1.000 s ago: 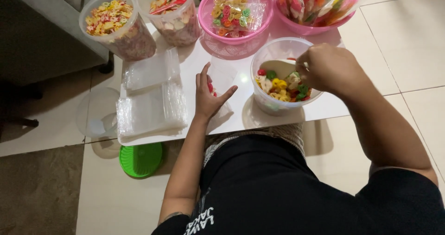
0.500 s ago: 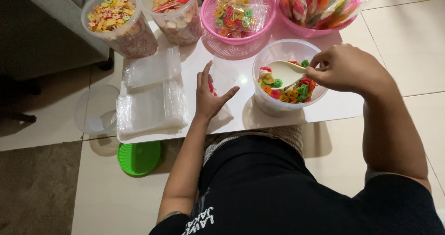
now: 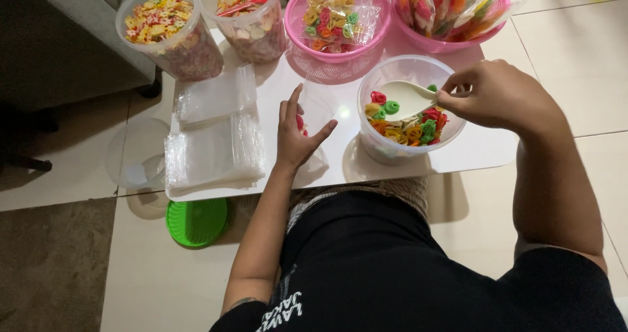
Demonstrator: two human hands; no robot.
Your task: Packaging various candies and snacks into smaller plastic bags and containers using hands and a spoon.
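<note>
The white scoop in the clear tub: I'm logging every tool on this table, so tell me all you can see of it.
The white scoop looks like smooth, glossy plastic, with a broad rounded bowl and a short handle. It lies tilted inside the clear round tub, bowl toward the person's left, over red, green and yellow ring-shaped snacks. A red and a green ring sit at its left edge. The right hand pinches the handle, hiding its end. The bowl looks empty.

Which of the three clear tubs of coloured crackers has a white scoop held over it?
The clear tub nearest the person, under the right hand gripping the white scoop. The other two stand along the table's far-left edge.
</note>
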